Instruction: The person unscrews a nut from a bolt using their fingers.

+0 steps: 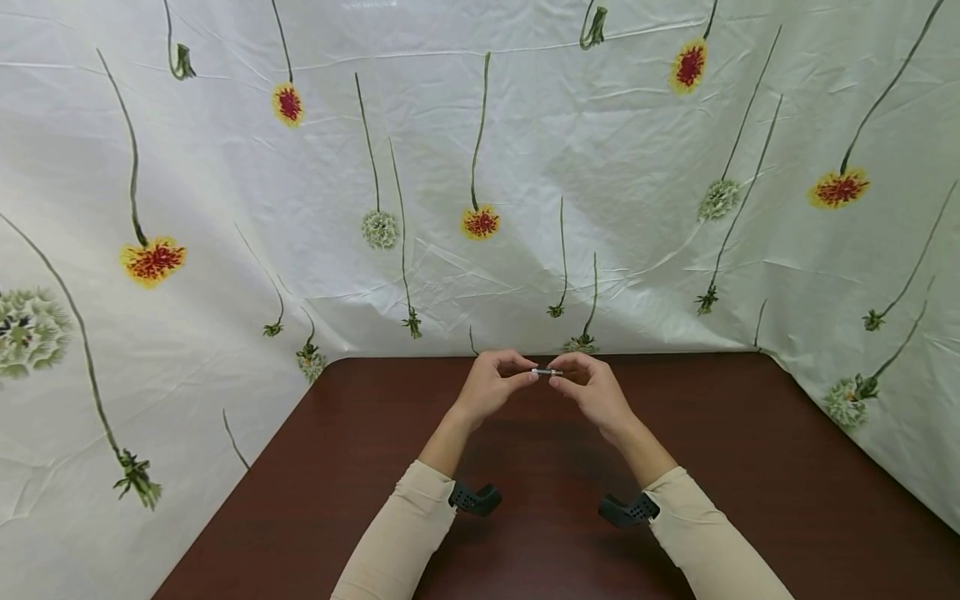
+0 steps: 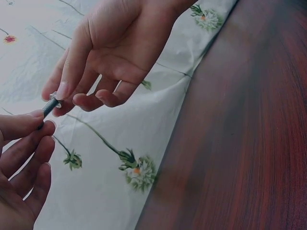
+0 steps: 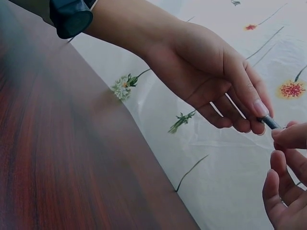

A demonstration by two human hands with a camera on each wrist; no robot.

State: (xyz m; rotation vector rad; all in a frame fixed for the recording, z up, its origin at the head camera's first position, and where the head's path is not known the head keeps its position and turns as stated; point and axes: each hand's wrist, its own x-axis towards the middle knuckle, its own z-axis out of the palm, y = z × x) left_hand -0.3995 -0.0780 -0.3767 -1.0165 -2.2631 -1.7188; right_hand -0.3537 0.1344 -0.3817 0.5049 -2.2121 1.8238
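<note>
A short dark threaded bolt (image 1: 544,372) is held between both hands, roughly level, above the far part of the table. My left hand (image 1: 486,387) pinches one end of it between thumb and fingers. At the other end my right hand (image 1: 595,395) pinches, its fingertips around a small shiny metal piece (image 2: 58,102) that is mostly hidden. Ridges of thread show on the bolt (image 3: 271,122) between the two sets of fingertips. The remaining fingers of both hands are loosely bent below it.
A dark reddish-brown table (image 1: 360,500) lies beneath the arms. Behind it and along its sides hangs a white cloth (image 1: 427,150) printed with flowers. Dark straps, a left one (image 1: 476,499) and a right one (image 1: 628,509), sit on the wrists by the beige sleeves.
</note>
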